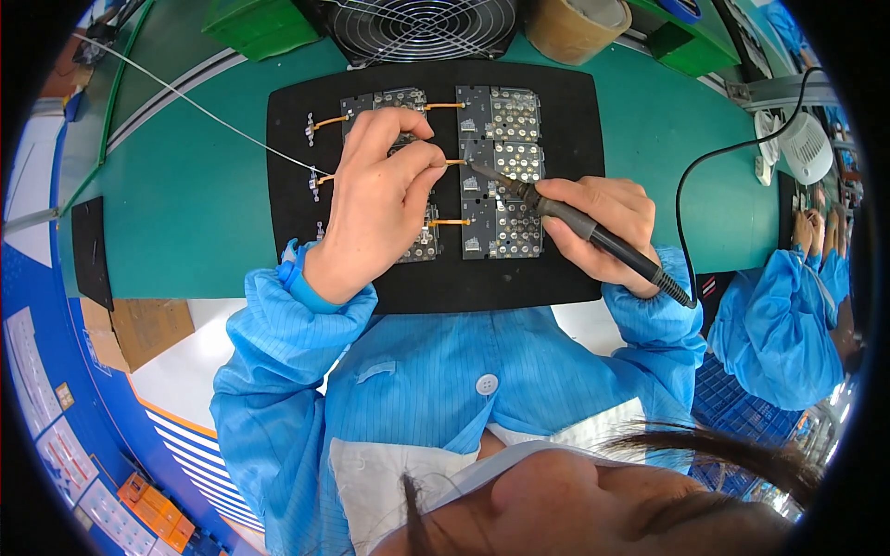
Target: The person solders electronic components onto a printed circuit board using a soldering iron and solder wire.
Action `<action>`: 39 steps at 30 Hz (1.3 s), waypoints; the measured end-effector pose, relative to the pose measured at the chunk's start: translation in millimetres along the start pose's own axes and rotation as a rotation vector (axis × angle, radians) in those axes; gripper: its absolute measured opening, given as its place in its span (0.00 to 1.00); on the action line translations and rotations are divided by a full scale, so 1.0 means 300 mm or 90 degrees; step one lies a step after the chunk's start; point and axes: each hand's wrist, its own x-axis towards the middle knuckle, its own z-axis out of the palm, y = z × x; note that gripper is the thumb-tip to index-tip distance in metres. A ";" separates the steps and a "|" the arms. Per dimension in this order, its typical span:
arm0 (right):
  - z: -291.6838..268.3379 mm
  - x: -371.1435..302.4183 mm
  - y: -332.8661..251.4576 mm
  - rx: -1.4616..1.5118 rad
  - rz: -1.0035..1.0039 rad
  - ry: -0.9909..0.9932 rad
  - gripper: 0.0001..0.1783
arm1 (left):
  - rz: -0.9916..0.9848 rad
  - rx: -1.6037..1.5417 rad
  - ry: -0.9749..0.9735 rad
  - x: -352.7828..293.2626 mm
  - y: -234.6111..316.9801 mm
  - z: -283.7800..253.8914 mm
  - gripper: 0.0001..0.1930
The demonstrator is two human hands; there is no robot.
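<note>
On a black mat (519,287), circuit boards lie in two columns. My left hand (375,204) reaches over the left column, hiding much of it. Its thumb and index finger pinch a thin orange flat cable (454,162), whose far end meets the left edge of the right-hand circuit board panel (477,199). In my right hand (612,218) is a soldering iron (619,248), held like a pen. Its tip points left and down to the cable's end, at or very near the board; contact is unclear. A blue wrist strap (311,287) circles my left wrist.
Behind the mat stand a fan (422,28), a tape roll (577,28) and green bins (260,28). The iron's black cord (681,195) loops on the right, near a white device (805,148). A co-worker's blue sleeve (774,315) shows at far right.
</note>
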 end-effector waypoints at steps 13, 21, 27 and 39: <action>-0.009 0.019 -0.014 -0.005 0.008 -0.019 0.15 | -0.146 -0.111 -0.065 0.002 -0.036 0.051 0.06; -0.010 0.019 -0.012 -0.006 0.009 -0.029 0.15 | -0.172 -0.143 -0.048 0.004 -0.035 0.053 0.05; -0.006 0.006 -0.010 0.006 0.027 -0.012 0.16 | -0.171 -0.141 -0.039 -0.003 -0.025 0.056 0.05; -0.006 0.014 -0.004 0.023 0.026 -0.012 0.16 | -0.164 -0.143 -0.030 -0.002 -0.033 0.056 0.05</action>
